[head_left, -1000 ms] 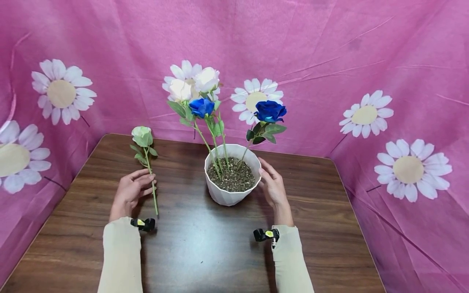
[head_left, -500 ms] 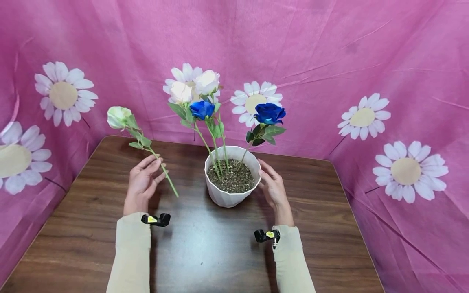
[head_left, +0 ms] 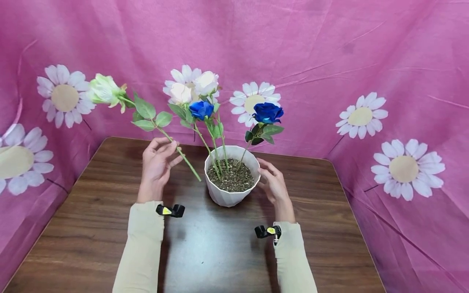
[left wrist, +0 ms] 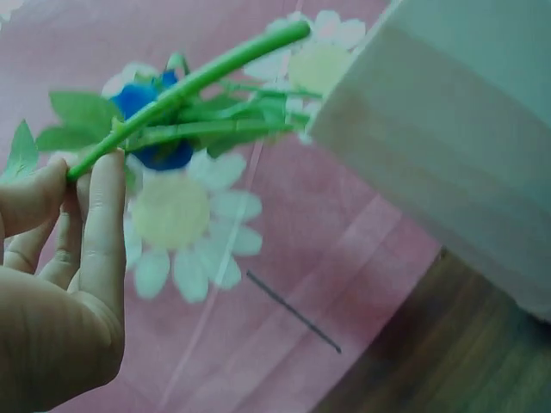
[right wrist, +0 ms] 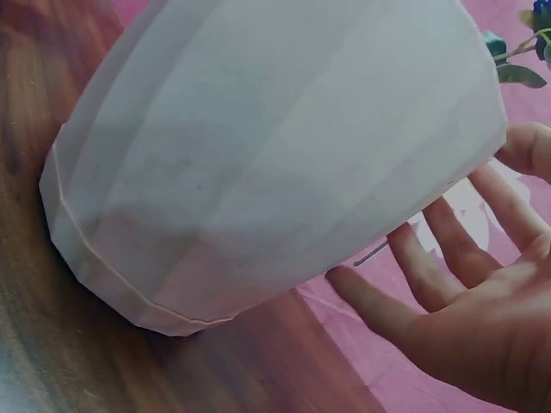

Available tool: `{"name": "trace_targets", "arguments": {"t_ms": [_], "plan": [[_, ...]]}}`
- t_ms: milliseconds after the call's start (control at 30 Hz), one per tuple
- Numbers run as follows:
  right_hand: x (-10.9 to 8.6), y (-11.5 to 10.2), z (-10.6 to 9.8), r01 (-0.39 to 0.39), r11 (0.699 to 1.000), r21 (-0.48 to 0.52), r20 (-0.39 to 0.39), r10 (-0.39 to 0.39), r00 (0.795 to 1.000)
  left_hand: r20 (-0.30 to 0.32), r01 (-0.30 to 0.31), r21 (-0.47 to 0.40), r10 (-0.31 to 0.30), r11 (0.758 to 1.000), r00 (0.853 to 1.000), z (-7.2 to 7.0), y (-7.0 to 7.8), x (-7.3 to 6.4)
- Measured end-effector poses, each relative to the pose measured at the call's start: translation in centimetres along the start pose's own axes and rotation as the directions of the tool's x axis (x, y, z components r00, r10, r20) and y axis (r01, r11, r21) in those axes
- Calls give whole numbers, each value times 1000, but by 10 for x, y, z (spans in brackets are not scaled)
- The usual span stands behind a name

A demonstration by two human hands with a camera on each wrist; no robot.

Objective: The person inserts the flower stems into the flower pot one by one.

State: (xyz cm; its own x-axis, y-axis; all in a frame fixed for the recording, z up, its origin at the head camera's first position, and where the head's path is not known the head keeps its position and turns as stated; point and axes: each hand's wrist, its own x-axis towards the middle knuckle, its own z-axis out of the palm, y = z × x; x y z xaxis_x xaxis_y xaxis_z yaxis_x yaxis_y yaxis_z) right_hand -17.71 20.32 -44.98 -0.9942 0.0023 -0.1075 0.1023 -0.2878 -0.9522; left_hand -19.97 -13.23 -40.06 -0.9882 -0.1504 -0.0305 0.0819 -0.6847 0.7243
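My left hand (head_left: 155, 167) pinches the green stem of a pale green-white rose (head_left: 104, 90) between thumb and fingers. The rose is held tilted above the table, bloom to the upper left, cut stem end left of the pot. In the left wrist view the bare green stem (left wrist: 215, 70) slants past the fingertips. My right hand (head_left: 276, 187) touches the right side of a white faceted flowerpot (head_left: 229, 198). In the right wrist view its extended fingers (right wrist: 422, 271) rest against the pot wall. Dark soil (head_left: 232, 179) in the pot carries several stems.
White roses (head_left: 206, 83) and a blue rose (head_left: 201, 110) lean left in the pot; another blue rose (head_left: 268, 112) leans right. The pot stands on a brown wooden table (head_left: 322, 228). A pink daisy-print cloth (head_left: 311, 49) hangs around the table's back and sides.
The left hand has lifted the pale green rose from the table and carried it rightward and up, tilting it so the stem end nears the pot. The right hand stays at the pot.
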Motion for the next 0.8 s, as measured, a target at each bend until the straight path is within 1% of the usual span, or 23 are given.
{"name": "trace_targets", "arguments": {"t_ms": [200, 300, 467, 633, 800], "plan": [[8, -2, 4, 38, 999, -27, 23, -38, 999, 11, -66, 37, 66, 997, 998, 22, -2, -1], [8, 3, 6, 31, 999, -15, 9, -31, 999, 30, -80, 73, 78, 994, 997, 29, -5, -2], [5, 6, 8, 24, 1000, -11, -41, -25, 999, 73, -95, 121, 86, 988, 994, 40, -12, 0], [4, 6, 8, 38, 999, -11, -60, -39, 997, 108, -100, 167, 82, 981, 991, 49, -20, 2], [2, 7, 6, 40, 999, -3, -68, -40, 997, 126, -90, 261, 59, 961, 990, 59, -30, 1]]}}
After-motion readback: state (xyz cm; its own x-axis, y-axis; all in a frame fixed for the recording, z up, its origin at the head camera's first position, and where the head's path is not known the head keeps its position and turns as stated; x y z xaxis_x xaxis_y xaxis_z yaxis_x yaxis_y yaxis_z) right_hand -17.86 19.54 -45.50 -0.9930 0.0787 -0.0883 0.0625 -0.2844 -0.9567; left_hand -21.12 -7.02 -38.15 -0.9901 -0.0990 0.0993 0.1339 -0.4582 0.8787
